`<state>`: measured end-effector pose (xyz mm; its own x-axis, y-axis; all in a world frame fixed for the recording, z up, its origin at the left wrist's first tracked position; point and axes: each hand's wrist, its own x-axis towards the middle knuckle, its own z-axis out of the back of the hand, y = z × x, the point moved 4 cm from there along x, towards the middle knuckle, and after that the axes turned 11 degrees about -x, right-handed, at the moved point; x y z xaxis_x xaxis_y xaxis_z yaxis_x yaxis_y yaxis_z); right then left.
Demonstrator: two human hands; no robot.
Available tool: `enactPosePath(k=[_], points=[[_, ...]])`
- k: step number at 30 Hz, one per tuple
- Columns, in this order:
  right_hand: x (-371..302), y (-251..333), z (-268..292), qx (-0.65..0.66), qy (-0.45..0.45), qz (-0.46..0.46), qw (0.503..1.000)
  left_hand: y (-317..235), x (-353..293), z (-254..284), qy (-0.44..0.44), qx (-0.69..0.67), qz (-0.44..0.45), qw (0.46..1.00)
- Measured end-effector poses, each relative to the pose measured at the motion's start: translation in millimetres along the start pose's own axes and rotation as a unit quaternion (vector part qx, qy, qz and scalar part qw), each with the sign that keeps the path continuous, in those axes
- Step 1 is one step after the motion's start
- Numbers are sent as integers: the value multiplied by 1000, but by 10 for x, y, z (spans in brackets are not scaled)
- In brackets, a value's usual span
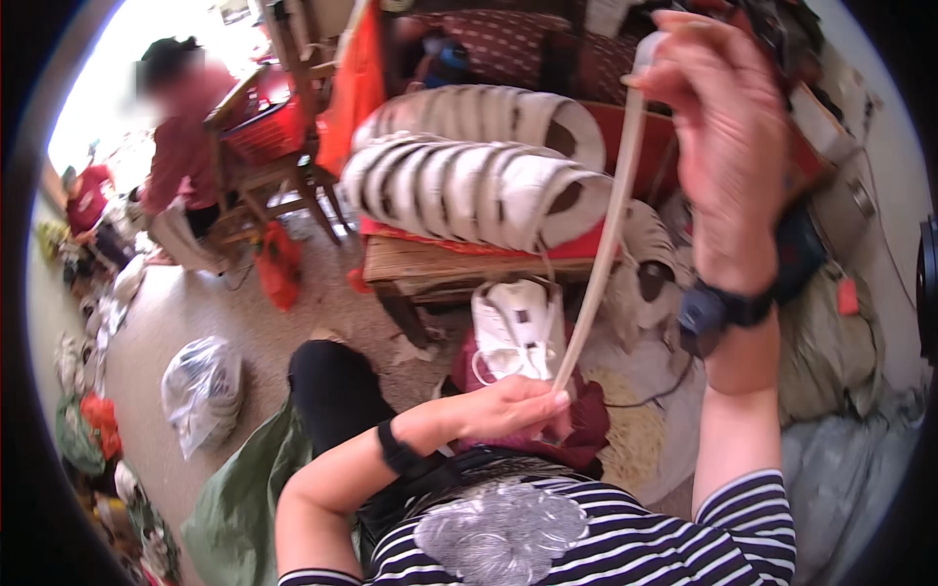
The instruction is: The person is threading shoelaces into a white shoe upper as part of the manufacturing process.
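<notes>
A long cream shoelace (608,234) is stretched taut on a slant between my two hands. High at the right, my right hand (723,137) pinches its upper end. Low in front of my body, my left hand (513,405) is closed around the lower part, thumb pressed along it. Just beyond the left hand lies a white shoe upper (516,327) with eyelets and a loose white lace, resting against maroon cloth (591,420). The fingers of my left hand are partly hidden beneath it.
Two long rows of nested white shoe uppers (469,190) lie on a wooden bench (440,264). Cream laces (630,439) are heaped at the right. A clear plastic bag (202,386) sits on the floor at left. Another person (186,146) stands by a red basket (264,132).
</notes>
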<state>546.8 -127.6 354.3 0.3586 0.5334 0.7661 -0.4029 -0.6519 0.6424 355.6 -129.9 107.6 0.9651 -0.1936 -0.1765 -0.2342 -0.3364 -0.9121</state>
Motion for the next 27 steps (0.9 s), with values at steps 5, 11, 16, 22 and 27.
enactPosePath(k=[5, 11, 16, 22, 27], points=[[-496, -969, 422, -366, 130, -95, 916, -750, -369, 263, -159, 217, -219, 938], [-1971, -1166, 117, -340, 383, -171, 841, -328, -342, 748, -402, 31, -184, 896], [-2404, -1240, -59, -411, 368, -188, 813, 68, -306, 863, -448, 39, -167, 877], [-2411, -1338, -6, -390, 367, -200, 821, 375, -359, 962, -479, 255, 7, 840], [-2411, -1367, 152, -213, 455, -294, 813, 563, -329, 870, -437, 326, 18, 838]])
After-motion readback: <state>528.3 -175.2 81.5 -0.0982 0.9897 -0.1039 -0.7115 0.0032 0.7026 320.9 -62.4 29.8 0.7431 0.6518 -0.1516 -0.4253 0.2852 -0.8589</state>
